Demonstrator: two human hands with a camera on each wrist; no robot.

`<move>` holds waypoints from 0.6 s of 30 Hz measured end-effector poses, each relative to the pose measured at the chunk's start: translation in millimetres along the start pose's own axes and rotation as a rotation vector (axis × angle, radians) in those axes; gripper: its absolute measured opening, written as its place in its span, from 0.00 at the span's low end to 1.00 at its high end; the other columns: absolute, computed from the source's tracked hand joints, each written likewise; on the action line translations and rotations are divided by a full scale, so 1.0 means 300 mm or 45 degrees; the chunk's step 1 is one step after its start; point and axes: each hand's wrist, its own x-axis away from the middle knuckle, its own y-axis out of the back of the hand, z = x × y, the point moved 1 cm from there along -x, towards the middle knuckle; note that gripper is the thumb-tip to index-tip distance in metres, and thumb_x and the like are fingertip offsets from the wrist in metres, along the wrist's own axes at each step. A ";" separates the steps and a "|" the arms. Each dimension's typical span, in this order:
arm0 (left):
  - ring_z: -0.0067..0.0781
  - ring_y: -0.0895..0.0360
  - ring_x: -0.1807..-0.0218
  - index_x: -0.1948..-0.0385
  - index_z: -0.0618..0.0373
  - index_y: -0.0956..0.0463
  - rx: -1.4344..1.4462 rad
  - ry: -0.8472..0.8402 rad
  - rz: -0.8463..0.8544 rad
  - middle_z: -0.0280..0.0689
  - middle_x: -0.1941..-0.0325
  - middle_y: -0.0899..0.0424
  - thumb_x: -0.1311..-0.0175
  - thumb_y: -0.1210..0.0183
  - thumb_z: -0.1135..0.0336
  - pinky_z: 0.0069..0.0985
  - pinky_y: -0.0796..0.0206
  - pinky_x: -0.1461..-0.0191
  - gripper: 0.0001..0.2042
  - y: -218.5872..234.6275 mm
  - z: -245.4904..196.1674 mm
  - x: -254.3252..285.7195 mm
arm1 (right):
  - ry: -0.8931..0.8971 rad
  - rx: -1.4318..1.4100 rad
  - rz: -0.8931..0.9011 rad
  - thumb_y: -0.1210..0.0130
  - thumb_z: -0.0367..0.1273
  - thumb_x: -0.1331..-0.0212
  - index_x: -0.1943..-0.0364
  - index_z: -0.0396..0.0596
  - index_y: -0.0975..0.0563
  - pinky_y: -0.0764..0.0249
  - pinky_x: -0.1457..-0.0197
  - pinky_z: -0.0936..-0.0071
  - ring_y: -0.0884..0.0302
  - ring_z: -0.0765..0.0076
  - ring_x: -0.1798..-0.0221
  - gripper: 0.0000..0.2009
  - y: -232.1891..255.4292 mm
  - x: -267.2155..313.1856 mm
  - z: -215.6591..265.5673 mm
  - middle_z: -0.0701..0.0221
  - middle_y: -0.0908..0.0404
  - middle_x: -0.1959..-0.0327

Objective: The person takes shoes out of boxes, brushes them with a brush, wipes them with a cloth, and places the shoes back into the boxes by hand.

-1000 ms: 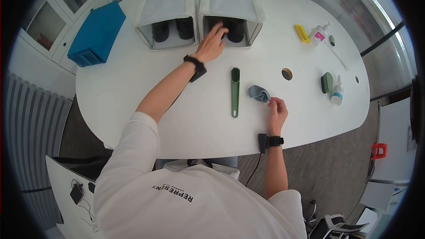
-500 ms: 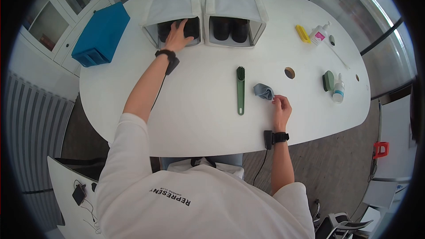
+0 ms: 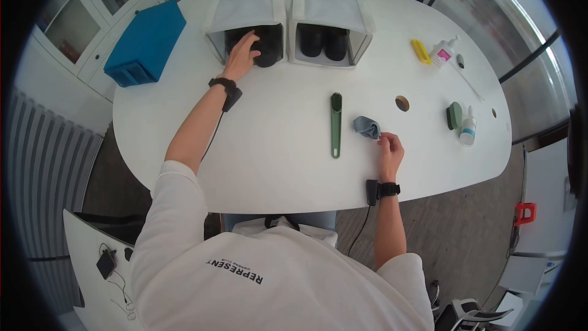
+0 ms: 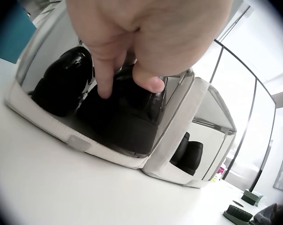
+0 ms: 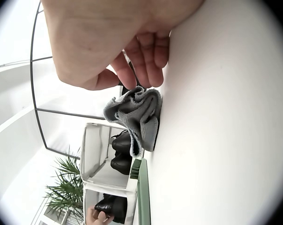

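Note:
My left hand [image 3: 241,59] reaches into the front of the left white shoe box [image 3: 246,11]. Thumb and fingers grip the back of a black leather shoe [image 4: 125,119], whose heel sits at the box's front edge. Its mate, another shiny black shoe [image 4: 64,82], stands to its left inside. My right hand [image 3: 391,153] rests on the table with fingers loosely bent. Its fingertips are right at the edge of a crumpled grey cloth [image 5: 139,117]. Left of the cloth lies a green long-handled brush [image 3: 336,127].
A second white box [image 3: 331,9] beside the first holds a pair of black shoes [image 3: 335,44]. A blue case [image 3: 147,43] stands at far left. On the right are a yellow object [image 3: 421,51], a pump bottle [image 3: 442,53], a green brush [image 3: 454,115] and a spray bottle [image 3: 468,129].
My left hand moved from the right box to the left box and took hold of a shoe there, which has come slightly forward. The right hand stayed by the cloth.

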 end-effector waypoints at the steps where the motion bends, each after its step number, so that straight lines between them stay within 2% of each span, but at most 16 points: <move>1: 0.52 0.31 0.39 0.52 0.63 0.31 0.021 -0.029 0.016 0.48 0.38 0.30 0.46 0.44 0.84 0.36 0.34 0.41 0.18 0.025 -0.013 0.020 | -0.002 -0.004 0.009 0.51 0.28 0.42 0.64 0.37 0.22 0.29 0.57 0.77 0.24 0.74 0.65 0.09 0.000 0.000 0.000 0.67 0.19 0.67; 5: 0.51 0.32 0.38 0.52 0.64 0.31 0.160 -0.021 0.113 0.47 0.39 0.28 0.45 0.42 0.80 0.35 0.36 0.38 0.17 0.127 -0.088 0.104 | 0.008 -0.031 -0.001 0.50 0.29 0.41 0.64 0.37 0.22 0.30 0.57 0.76 0.24 0.73 0.65 0.09 0.000 -0.001 -0.005 0.66 0.20 0.67; 7: 0.50 0.33 0.37 0.53 0.64 0.31 0.263 0.040 0.146 0.45 0.37 0.31 0.44 0.43 0.80 0.34 0.37 0.37 0.16 0.183 -0.144 0.152 | 0.015 -0.051 -0.016 0.50 0.29 0.41 0.64 0.36 0.22 0.30 0.57 0.76 0.24 0.73 0.65 0.09 0.000 -0.003 -0.007 0.66 0.20 0.68; 9: 0.48 0.34 0.36 0.54 0.63 0.31 0.413 0.208 0.150 0.43 0.34 0.34 0.44 0.43 0.80 0.34 0.38 0.36 0.16 0.256 -0.224 0.195 | 0.017 -0.056 -0.014 0.50 0.29 0.40 0.64 0.36 0.22 0.30 0.57 0.76 0.24 0.73 0.65 0.09 0.001 -0.004 -0.011 0.66 0.20 0.67; 10: 0.47 0.36 0.35 0.53 0.61 0.32 0.219 0.092 0.141 0.42 0.32 0.38 0.43 0.43 0.77 0.35 0.39 0.35 0.16 0.292 -0.239 0.212 | 0.014 -0.057 -0.015 0.50 0.29 0.40 0.64 0.36 0.22 0.30 0.57 0.76 0.24 0.73 0.65 0.09 0.003 -0.006 -0.013 0.66 0.20 0.67; 11: 0.47 0.36 0.35 0.53 0.61 0.32 0.218 0.094 0.145 0.42 0.32 0.38 0.43 0.43 0.77 0.35 0.39 0.35 0.16 0.326 -0.264 0.223 | 0.018 -0.047 -0.007 0.50 0.28 0.41 0.64 0.36 0.22 0.29 0.57 0.76 0.24 0.73 0.65 0.08 0.004 -0.007 -0.016 0.66 0.20 0.67; 13: 0.48 0.37 0.34 0.51 0.59 0.33 0.109 -0.048 0.028 0.44 0.33 0.38 0.41 0.42 0.72 0.36 0.42 0.33 0.16 0.401 -0.321 0.243 | 0.020 -0.038 0.008 0.51 0.27 0.41 0.64 0.36 0.22 0.29 0.57 0.77 0.24 0.73 0.65 0.08 0.003 -0.006 -0.019 0.66 0.19 0.66; 14: 0.46 0.37 0.33 0.49 0.57 0.35 0.262 -0.012 0.041 0.42 0.33 0.38 0.36 0.43 0.66 0.35 0.45 0.32 0.16 0.434 -0.344 0.253 | 0.011 -0.040 0.004 0.51 0.26 0.41 0.64 0.36 0.22 0.28 0.57 0.77 0.24 0.73 0.65 0.08 0.003 -0.007 -0.019 0.66 0.20 0.66; 15: 0.46 0.37 0.33 0.49 0.57 0.35 0.260 -0.008 0.041 0.42 0.33 0.38 0.36 0.43 0.66 0.35 0.45 0.32 0.16 0.460 -0.377 0.266 | 0.003 -0.042 0.000 0.51 0.26 0.41 0.64 0.36 0.22 0.28 0.57 0.77 0.24 0.73 0.65 0.08 0.003 -0.008 -0.019 0.66 0.20 0.66; 17: 0.41 0.38 0.33 0.48 0.56 0.36 0.925 0.223 -0.123 0.41 0.35 0.37 0.34 0.44 0.62 0.33 0.47 0.31 0.17 0.519 -0.461 0.271 | 0.005 -0.069 0.000 0.51 0.26 0.41 0.64 0.36 0.23 0.28 0.57 0.77 0.24 0.73 0.65 0.08 0.004 -0.012 -0.023 0.66 0.20 0.66; 18: 0.37 0.36 0.35 0.46 0.57 0.37 0.892 0.220 -0.167 0.44 0.35 0.36 0.33 0.45 0.59 0.32 0.47 0.31 0.19 0.554 -0.468 0.271 | 0.008 -0.096 -0.005 0.51 0.26 0.41 0.64 0.35 0.23 0.29 0.57 0.77 0.24 0.73 0.65 0.08 0.003 -0.010 -0.025 0.66 0.20 0.66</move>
